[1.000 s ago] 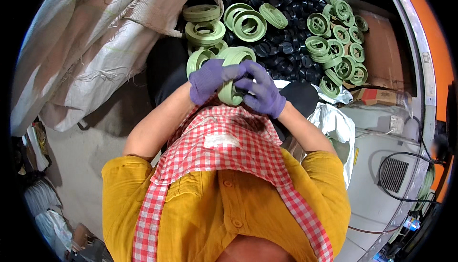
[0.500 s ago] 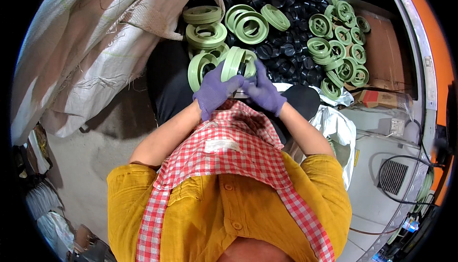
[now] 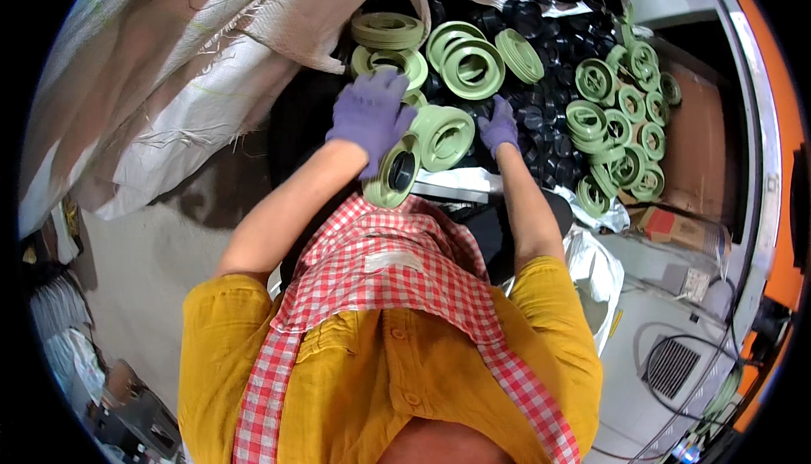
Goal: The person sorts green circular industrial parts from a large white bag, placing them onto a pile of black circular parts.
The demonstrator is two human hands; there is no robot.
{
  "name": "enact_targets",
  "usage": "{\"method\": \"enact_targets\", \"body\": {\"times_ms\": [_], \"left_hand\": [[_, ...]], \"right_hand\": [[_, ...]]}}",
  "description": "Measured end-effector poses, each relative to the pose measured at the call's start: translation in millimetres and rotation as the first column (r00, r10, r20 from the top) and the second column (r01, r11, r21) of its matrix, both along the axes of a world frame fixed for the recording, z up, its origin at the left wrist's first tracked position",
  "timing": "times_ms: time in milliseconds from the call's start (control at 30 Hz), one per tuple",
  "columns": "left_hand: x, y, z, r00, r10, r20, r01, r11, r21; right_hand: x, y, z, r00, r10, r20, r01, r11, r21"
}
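Note:
My left hand (image 3: pixel 370 114), in a purple glove, lies palm down with its fingers stretched out over the near edge of a stacked pair of pale green plastic rings (image 3: pixel 412 67). Below its wrist a green ring (image 3: pixel 382 190) stands tilted, with a black round cap (image 3: pixel 403 171) in its opening. Beside that leans a wider green threaded ring (image 3: pixel 445 138). My right hand (image 3: pixel 500 128), also gloved, reaches with extended fingers to the left edge of a heap of black caps (image 3: pixel 541 117); its fingertips are partly hidden among them, and I see nothing held.
More green rings (image 3: pixel 471 68) lie on the caps ahead. Smaller green rings (image 3: pixel 629 164) pile up at the right, beside a cardboard box (image 3: pixel 688 117). A large white woven sack (image 3: pixel 194 84) bulges at the left. A grey machine housing (image 3: pixel 650 320) with a cable stands at the lower right.
My hands have parted. The green ring between them has been let go and rests near my lap. My left hand moved forward to the stacked rings, my right hand out to the black caps.

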State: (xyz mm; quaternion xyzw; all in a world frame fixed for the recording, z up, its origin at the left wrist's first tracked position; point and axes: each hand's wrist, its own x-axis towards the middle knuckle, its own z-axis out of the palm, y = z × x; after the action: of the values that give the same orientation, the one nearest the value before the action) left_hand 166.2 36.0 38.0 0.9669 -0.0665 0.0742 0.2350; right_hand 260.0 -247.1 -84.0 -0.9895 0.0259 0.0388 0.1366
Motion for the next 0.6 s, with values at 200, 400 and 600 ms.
{"method": "enact_targets", "body": {"times_ms": [200, 400, 600], "left_hand": [[104.8, 17.6, -37.4, 0.974, 0.107, -0.197, -0.034, 0.938, 0.344], [111.3, 35.6, -1.6, 0.964, 0.091, -0.249, -0.023, 0.965, 0.262], [1.7, -7.8, 49.0, 0.894, -0.383, -0.234, -0.145, 0.247, -0.958]], "right_hand": [[2.9, -1.3, 14.2, 0.969, -0.175, 0.171, 0.166, 0.984, 0.066], [-19.1, -5.6, 52.4, 0.895, -0.255, 0.367, -0.012, 0.807, 0.590], [-71.1, 74.0, 129.3, 0.837, -0.270, 0.477, -0.299, 0.505, 0.810]]}}
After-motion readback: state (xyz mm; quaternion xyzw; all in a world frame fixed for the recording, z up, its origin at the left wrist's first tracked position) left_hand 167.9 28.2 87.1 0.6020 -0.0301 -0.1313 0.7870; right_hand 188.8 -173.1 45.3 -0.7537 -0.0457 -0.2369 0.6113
